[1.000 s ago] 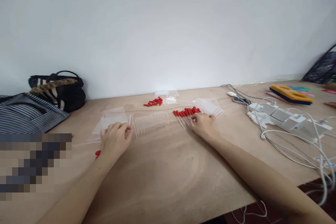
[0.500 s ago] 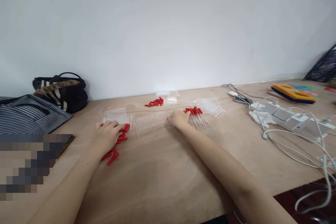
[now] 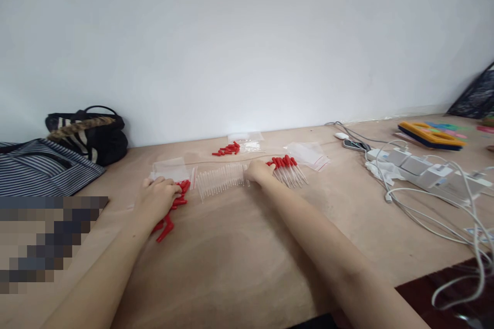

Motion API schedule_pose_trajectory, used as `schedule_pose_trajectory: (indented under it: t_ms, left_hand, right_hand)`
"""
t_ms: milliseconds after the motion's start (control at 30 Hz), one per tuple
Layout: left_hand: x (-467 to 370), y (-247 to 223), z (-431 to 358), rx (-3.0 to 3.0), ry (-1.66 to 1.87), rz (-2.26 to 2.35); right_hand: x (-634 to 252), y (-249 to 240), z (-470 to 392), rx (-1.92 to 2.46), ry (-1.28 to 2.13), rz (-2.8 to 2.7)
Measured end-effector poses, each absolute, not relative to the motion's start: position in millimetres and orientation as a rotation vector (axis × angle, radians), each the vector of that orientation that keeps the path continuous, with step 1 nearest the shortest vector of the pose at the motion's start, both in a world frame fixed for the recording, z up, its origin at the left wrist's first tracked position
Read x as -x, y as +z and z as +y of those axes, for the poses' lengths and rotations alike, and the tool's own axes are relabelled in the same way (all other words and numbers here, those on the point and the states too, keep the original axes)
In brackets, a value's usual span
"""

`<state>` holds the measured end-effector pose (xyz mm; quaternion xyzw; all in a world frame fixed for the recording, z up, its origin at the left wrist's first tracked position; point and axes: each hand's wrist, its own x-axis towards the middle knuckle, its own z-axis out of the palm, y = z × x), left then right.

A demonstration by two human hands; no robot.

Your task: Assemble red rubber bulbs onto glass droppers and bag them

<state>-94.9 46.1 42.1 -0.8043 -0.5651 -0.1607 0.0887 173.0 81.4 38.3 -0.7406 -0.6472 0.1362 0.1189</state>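
Note:
My left hand point(image 3: 156, 198) rests with bent fingers over a pile of red rubber dropper bulbs point(image 3: 180, 202), its fingertips against them; what lies under the fingers is hidden. Slim clear dropper tubes point(image 3: 219, 181) lie side by side in a row between my hands. At the right end of that row, my right hand point(image 3: 259, 170) has its fingers closed around the end of a tube, partly hidden. Just right of it, several droppers with red bulbs fitted point(image 3: 286, 169) lie fanned out, their clear tips toward me.
More loose red bulbs point(image 3: 227, 149) and clear tubes on a plastic bag point(image 3: 252, 145) lie near the wall. Other bags point(image 3: 170, 168) point(image 3: 309, 154) flank the row. Chargers with white cables point(image 3: 420, 167) spread at right; a black bag point(image 3: 96, 136) stands at left.
My right hand has shifted slightly left along the tube row, showing more of the red bulbs beside it. My left hand stays over the bulb pile, fingers slightly more curled.

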Motion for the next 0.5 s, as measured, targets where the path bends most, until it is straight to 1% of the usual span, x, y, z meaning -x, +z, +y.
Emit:
schedule_pose_trajectory:
  t_ms: [167,233,300,367,500]
  left_hand:
    - [92,47,43,2.326,-0.148,-1.534]
    - [87,51,39,2.276,-0.109,-1.51]
    - [77,55,32,2.269,-0.198,-1.511]
    - [60,55,23,2.328,-0.353,-1.503]
    - [15,37,0,2.753,-0.668,-1.41]
  right_hand:
    - [-186,45,58,2.047,0.327,-1.924]
    - [-196,44,40,1.962,0.289,-1.966]
    - [-208,40,20,1.844,0.231,-2.024]
    - [-222,32,1,1.618,0.063,-2.132]
    - [-244,14,-23,1.32,-0.097,-2.287]
